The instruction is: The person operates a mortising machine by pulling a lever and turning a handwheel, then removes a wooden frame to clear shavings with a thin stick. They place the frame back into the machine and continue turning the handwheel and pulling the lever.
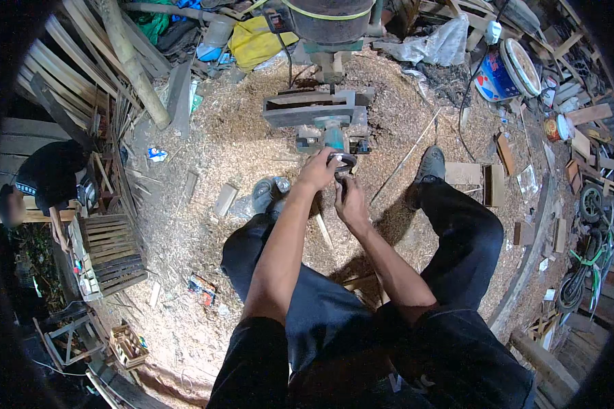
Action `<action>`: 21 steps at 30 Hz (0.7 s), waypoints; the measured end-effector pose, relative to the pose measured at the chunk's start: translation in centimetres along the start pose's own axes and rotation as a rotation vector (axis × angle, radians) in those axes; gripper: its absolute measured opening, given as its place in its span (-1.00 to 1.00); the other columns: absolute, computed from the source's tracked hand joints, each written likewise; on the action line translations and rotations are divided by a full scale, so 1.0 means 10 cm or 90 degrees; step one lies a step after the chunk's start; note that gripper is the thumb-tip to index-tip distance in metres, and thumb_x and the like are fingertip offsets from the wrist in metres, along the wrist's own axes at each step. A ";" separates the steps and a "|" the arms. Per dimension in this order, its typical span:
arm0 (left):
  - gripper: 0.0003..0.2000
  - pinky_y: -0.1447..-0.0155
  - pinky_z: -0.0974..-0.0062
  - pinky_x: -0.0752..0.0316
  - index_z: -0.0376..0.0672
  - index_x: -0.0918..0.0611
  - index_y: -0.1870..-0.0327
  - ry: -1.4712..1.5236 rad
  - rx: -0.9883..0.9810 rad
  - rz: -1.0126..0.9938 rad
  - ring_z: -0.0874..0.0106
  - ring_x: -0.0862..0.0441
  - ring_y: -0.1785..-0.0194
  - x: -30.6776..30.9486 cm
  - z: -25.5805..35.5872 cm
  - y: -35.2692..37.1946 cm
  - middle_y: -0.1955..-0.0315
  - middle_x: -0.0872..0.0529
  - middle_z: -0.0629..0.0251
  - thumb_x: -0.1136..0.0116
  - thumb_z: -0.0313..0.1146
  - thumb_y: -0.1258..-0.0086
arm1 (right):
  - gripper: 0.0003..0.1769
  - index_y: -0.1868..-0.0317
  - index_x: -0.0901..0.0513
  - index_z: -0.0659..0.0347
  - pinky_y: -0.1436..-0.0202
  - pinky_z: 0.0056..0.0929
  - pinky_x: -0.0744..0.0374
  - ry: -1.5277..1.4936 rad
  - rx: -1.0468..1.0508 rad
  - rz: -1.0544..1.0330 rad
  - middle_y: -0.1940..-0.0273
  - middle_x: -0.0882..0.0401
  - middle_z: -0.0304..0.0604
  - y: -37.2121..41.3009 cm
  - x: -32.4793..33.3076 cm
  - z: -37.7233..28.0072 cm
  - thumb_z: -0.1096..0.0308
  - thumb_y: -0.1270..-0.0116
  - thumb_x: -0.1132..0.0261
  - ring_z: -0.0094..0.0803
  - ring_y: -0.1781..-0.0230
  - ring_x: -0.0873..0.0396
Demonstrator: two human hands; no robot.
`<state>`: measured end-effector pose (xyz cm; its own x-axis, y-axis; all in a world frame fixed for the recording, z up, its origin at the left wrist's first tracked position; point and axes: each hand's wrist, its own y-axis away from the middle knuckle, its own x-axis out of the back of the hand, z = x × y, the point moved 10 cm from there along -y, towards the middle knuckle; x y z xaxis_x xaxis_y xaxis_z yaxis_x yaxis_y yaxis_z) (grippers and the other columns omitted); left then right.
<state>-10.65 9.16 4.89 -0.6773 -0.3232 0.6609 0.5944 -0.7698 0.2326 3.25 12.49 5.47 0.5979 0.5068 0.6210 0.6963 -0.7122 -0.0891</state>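
A dark round handwheel (344, 162) sits at the near end of a machine with a teal shaft housing (333, 131). My left hand (318, 169) is closed on the wheel's left and upper side. Lower right of it, my right hand (352, 202) has its fingers bent round the wheel's lower edge or a handle there; the exact part is hidden. Beyond the wheel lies a grey metal vise-like block (310, 109) with a long slot, set crosswise on the machine.
Wood shavings (205, 136) cover the floor. Wood offcuts (225, 199) lie near my feet. A bucket (501, 71) stands back right, a bicycle (590, 262) far right. At left, another person (51, 174) bends beside a slatted wooden crate (112, 252). A cable (465, 102) hangs right.
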 end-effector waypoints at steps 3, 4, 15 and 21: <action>-0.63 -0.25 0.12 -0.41 -0.06 -0.50 -0.17 0.014 -0.010 0.003 -0.06 -0.53 -0.15 0.00 0.00 -0.01 -0.03 -0.61 -0.08 -0.09 -0.15 -0.42 | -0.70 0.03 -0.53 0.44 0.00 0.03 -0.50 -0.029 0.008 0.005 0.06 -0.49 0.35 0.03 0.02 -0.04 0.34 -0.40 -0.16 0.25 0.06 -0.52; -0.64 -0.25 0.11 -0.41 -0.07 -0.50 -0.17 0.028 -0.006 -0.011 -0.07 -0.53 -0.15 -0.01 0.00 -0.02 -0.03 -0.61 -0.09 -0.09 -0.15 -0.42 | -0.69 0.02 -0.50 0.42 0.07 0.05 -0.51 -0.002 0.037 -0.027 0.13 -0.53 0.36 0.04 0.06 -0.18 0.32 -0.39 -0.18 0.25 0.13 -0.55; -0.70 -0.20 0.15 -0.42 -0.13 -0.52 -0.14 0.035 -0.034 -0.041 -0.05 -0.54 -0.13 -0.16 0.11 -0.08 -0.01 -0.60 -0.13 0.00 -0.21 -0.51 | -0.75 0.16 -0.53 0.35 0.30 0.04 -0.51 0.007 -0.009 -0.027 0.42 -0.57 0.28 -0.09 0.31 0.71 0.28 -0.44 -0.14 0.24 0.41 -0.56; -0.71 -0.23 0.10 -0.39 -0.11 -0.47 -0.15 0.040 -0.047 -0.028 -0.10 -0.50 -0.15 -0.18 0.20 -0.05 -0.02 -0.57 -0.15 -0.01 -0.23 -0.49 | -0.75 0.14 -0.54 0.34 0.33 -0.07 -0.52 0.014 -0.006 0.008 0.44 -0.57 0.25 -0.06 0.36 0.93 0.27 -0.44 -0.14 0.17 0.40 -0.60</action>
<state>-8.89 11.23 5.01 -0.7288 -0.3208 0.6050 0.5323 -0.8212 0.2057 8.67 19.20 0.51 0.5971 0.4875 0.6371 0.6855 -0.7225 -0.0896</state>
